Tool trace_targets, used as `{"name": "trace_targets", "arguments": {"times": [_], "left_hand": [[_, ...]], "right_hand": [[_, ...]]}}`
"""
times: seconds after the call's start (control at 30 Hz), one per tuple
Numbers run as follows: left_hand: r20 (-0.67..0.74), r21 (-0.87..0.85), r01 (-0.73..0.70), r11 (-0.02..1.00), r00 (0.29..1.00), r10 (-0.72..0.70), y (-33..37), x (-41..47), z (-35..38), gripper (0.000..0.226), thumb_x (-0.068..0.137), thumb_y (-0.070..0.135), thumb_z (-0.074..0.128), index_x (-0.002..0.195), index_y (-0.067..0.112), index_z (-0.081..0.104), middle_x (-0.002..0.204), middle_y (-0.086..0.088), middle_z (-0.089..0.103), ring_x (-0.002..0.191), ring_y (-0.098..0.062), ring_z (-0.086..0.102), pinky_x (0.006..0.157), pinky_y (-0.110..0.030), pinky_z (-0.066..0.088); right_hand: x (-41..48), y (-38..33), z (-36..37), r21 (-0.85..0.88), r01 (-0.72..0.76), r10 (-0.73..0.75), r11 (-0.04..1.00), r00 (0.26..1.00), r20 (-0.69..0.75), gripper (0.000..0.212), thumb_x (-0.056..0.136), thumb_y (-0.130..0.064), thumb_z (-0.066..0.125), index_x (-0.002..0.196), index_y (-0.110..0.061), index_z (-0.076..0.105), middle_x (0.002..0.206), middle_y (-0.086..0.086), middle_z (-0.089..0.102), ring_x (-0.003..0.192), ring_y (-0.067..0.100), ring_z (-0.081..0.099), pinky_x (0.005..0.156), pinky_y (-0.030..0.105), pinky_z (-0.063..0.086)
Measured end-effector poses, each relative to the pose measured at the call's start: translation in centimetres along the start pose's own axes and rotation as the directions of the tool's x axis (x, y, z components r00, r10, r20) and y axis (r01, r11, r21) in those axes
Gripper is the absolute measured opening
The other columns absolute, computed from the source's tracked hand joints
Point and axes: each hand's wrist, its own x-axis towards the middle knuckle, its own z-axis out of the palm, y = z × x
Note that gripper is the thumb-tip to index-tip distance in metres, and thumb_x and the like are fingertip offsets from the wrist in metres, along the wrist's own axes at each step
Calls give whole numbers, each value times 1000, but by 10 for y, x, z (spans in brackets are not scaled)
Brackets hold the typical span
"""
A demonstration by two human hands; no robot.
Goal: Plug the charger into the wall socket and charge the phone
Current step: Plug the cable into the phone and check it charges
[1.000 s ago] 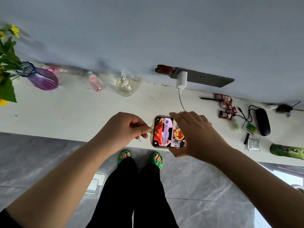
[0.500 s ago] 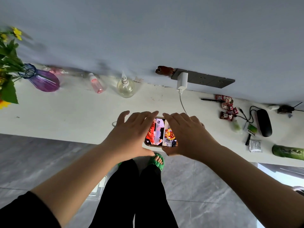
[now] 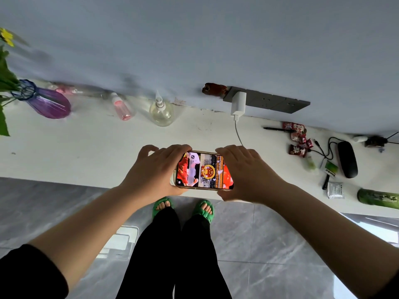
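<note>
Pretty cluttered along the back of this white counter [image 3: 86, 152]. Toward the left end there's a purple vase [image 3: 48, 102] with flowers, then a small pink bottle [image 3: 122, 108] and a clear pump bottle [image 3: 161, 112] by the wall. Toward the right end it's a mess: red snack wrappers [image 3: 299, 139], a black pen [image 3: 278, 129], a black case [image 3: 347, 159] with a black cord looped beside it, a small packet [image 3: 334, 190] and a green bottle [image 3: 377, 198] lying on its side.

The white charger [image 3: 238, 104] is plugged into the grey socket strip [image 3: 272, 102] on the wall, and its cable [image 3: 238, 134] runs down behind my right hand [image 3: 248, 175].

The phone [image 3: 204, 170] sits landscape, screen lit, over the front edge of the counter, right between my hands. My left hand [image 3: 155, 171] wraps its left end, right hand its right end, fingers curled over the top edge and thumbs underneath, both gripping.

Bare counter left of my left hand, and plenty of room between the phone and the wall.
</note>
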Motion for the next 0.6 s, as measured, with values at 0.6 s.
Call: {"name": "trace_targets", "arguments": {"times": [0.6], "left_hand": [[290,168,186,968,929,-229,-84,50,142,87,70,43,73,142,22,29,143,4,44,102,-28,61,85,-40,38]], "right_hand": [[100,17,149,190,-188,196,964,980,-24,82,70,-40,73,136,-10,35,136,6,45,127,26,42,105,40,38]]}}
